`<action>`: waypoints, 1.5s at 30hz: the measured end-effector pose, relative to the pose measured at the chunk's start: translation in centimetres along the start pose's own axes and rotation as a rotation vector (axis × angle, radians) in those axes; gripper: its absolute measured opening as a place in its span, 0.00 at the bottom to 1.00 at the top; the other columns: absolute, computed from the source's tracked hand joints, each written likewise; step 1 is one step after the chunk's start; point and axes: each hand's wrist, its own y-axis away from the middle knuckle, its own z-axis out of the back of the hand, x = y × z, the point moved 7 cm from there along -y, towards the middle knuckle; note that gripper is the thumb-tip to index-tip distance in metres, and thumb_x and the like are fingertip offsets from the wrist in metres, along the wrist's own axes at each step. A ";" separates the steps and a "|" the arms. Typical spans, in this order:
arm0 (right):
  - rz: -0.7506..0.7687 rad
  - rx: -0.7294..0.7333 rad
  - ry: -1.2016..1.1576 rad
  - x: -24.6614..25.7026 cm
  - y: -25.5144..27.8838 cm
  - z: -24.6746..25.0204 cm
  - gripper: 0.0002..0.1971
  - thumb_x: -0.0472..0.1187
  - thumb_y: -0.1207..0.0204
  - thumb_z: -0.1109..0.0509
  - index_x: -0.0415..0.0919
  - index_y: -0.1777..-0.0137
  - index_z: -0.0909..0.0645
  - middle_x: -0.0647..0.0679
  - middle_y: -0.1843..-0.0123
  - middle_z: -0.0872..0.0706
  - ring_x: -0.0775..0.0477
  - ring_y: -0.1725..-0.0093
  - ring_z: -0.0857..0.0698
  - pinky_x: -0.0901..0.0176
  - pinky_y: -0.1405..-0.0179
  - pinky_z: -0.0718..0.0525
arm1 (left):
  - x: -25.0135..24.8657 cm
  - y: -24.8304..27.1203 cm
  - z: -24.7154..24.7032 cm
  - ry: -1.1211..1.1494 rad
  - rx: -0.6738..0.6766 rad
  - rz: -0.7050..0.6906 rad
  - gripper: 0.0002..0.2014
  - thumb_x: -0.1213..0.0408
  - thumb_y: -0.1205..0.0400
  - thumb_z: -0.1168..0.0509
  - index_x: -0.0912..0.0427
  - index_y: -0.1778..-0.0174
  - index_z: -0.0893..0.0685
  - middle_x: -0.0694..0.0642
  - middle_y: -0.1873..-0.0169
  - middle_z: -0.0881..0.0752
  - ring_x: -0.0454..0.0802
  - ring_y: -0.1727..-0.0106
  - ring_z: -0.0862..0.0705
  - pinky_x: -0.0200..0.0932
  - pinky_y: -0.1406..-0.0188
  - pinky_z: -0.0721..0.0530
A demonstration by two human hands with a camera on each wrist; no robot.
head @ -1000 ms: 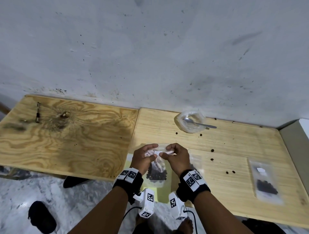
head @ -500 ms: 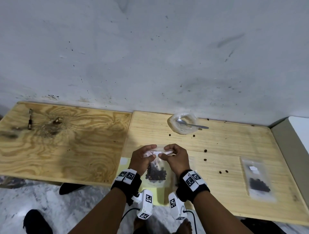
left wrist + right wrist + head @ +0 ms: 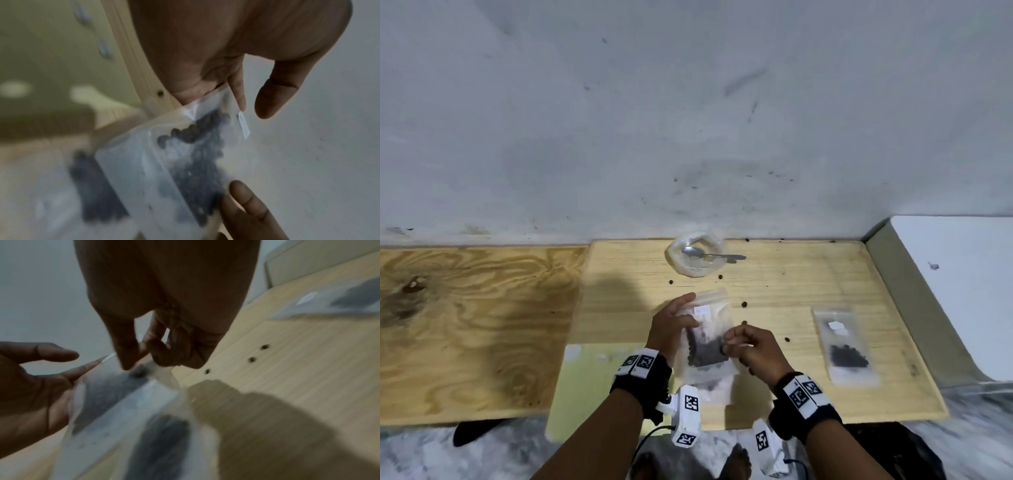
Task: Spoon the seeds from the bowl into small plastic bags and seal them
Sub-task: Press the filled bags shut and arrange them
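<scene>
A small clear bag of dark seeds point(image 3: 710, 318) point(image 3: 185, 162) point(image 3: 115, 394) is held upright above the table's front. My left hand point(image 3: 671, 325) point(image 3: 226, 48) point(image 3: 30, 386) lies behind its left side with straight fingers, thumb apart. My right hand point(image 3: 750, 346) point(image 3: 164, 305) point(image 3: 246, 211) pinches the bag's right edge between thumb and fingers. The clear bowl point(image 3: 678, 253) stands at the back by the wall, and the metal spoon point(image 3: 709, 255) rests in it. A second bag point(image 3: 714, 387) point(image 3: 160, 443) lies on the table under the held one.
Another filled bag point(image 3: 844, 346) point(image 3: 349, 295) lies flat at the right. Loose seeds point(image 3: 744, 304) dot the light wooden table point(image 3: 791, 281). A plywood board point(image 3: 476, 325) adjoins on the left and a white surface point(image 3: 962, 291) on the right. A yellow-green sheet point(image 3: 585, 377) lies front left.
Both hands pinched the bag's top edge before. Now the left hand is flat behind the bag, and the right hand has dropped to pinch its lower right edge. The bag stands taller.
</scene>
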 end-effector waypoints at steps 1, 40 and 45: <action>-0.004 -0.046 -0.003 -0.5 0.2 2.0 0.07 0.23 0.30 0.24 0.31 0.54 0.13 0.45 0.64 0.14 0.62 0.75 0.20 0.76 0.80 0.28 | 0.3 0.0 -2.0 -0.041 0.020 -0.007 0.29 0.70 0.44 0.29 0.46 0.45 0.10 0.57 0.40 0.13 0.56 0.39 0.16 0.51 0.38 0.17; -0.007 -0.103 0.224 -5.9 0.6 4.5 0.18 0.54 0.38 0.29 0.53 0.47 0.13 0.55 0.46 0.12 0.54 0.44 0.15 0.64 0.47 0.21 | 5.2 1.1 -6.0 -0.320 -0.051 0.032 0.09 0.72 0.21 0.32 0.51 0.56 0.13 0.57 0.59 0.12 0.52 0.63 0.15 0.44 0.62 0.18; -0.083 -0.032 0.402 -6.4 0.5 0.2 0.24 0.47 0.29 0.22 0.52 0.33 0.20 0.49 0.33 0.17 0.48 0.33 0.19 0.60 0.37 0.22 | 5.7 2.6 1.3 -0.529 -0.249 0.025 0.09 0.66 0.22 0.30 0.52 0.47 0.13 0.54 0.47 0.13 0.57 0.46 0.15 0.44 0.48 0.18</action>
